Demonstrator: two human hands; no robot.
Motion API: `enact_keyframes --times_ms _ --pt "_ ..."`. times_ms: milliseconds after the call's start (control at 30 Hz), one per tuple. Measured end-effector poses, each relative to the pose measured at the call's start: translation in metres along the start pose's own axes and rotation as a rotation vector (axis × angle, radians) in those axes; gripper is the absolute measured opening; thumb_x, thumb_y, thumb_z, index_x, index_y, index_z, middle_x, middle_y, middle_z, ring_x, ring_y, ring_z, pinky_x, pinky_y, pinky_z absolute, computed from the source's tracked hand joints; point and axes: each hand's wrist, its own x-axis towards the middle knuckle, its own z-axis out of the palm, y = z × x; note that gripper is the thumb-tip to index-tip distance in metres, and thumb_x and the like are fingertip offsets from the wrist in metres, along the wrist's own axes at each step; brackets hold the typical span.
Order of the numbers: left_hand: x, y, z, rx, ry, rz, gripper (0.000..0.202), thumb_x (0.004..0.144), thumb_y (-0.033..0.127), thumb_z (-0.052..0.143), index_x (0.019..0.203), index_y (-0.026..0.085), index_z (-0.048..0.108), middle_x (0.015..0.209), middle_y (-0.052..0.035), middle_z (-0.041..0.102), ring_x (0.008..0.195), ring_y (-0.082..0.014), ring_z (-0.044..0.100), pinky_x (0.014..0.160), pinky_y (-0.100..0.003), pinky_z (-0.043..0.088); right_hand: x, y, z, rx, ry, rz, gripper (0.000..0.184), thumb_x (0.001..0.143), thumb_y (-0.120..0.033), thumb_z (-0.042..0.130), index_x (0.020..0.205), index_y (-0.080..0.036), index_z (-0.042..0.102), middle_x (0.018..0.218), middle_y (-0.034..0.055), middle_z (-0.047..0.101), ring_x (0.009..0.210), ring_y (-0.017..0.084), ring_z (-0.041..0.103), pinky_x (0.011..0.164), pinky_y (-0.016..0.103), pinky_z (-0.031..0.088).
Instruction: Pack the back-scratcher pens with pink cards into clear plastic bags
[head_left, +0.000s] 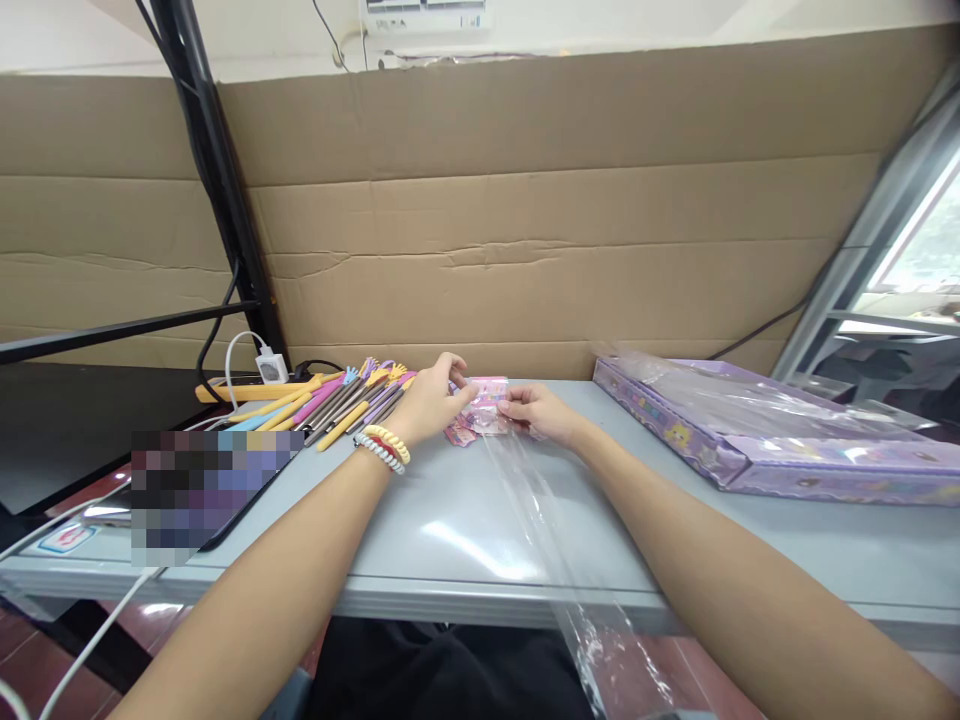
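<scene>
One blurred device [217, 490] is lying far left on the grey surface [435, 490], colourful sticks [341, 405] fanning behind. The left hand [433, 400] is curling beside a pink card [490, 393], its grip unclear. The right hand [536, 412] is pinching that card's right edge. Clear plastic [541, 520] is trailing from there across the surface's front edge. Rightmost, a purple box [840, 468] is sitting.
</scene>
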Motion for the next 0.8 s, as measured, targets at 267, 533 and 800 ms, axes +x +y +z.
enact_keyframes --times_ms 267,533,800 --pt "-0.002 0.005 0.001 -0.016 -0.124 0.052 0.026 0.077 0.02 0.049 0.102 0.017 0.056 0.067 0.0014 0.061 0.06 -0.0119 0.055 0.058 -0.023 0.041 -0.004 -0.006 0.004 0.045 0.079 -0.068 0.035 0.058 -0.027 0.07 0.088 -0.017 0.053 0.054 -0.0062 0.053 0.037 0.006 0.038 0.036 0.02 0.022" --pt "-0.002 0.007 -0.001 0.015 -0.109 0.025 0.021 0.081 0.023 0.043 0.084 0.016 0.063 0.069 -0.0011 0.064 0.062 -0.0125 0.056 0.059 -0.024 0.041 -0.003 -0.007 0.01 -0.046 0.091 -0.166 0.032 0.062 -0.028 0.068 0.089 -0.015 0.058 0.054 -0.0046 0.055 0.044 0.007 0.043 0.044 0.021 0.03" --pt "-0.005 0.01 0.003 -0.062 -0.168 0.027 0.035 0.078 0.035 0.053 0.108 0.016 0.051 0.062 0.0038 0.055 0.057 -0.0119 0.053 0.055 -0.023 0.04 -0.002 -0.012 0.013 -0.167 0.294 -0.177 0.03 0.071 -0.046 0.057 0.066 -0.017 0.056 0.045 -0.0045 0.046 0.041 0.008 0.038 0.042 0.023 0.028"
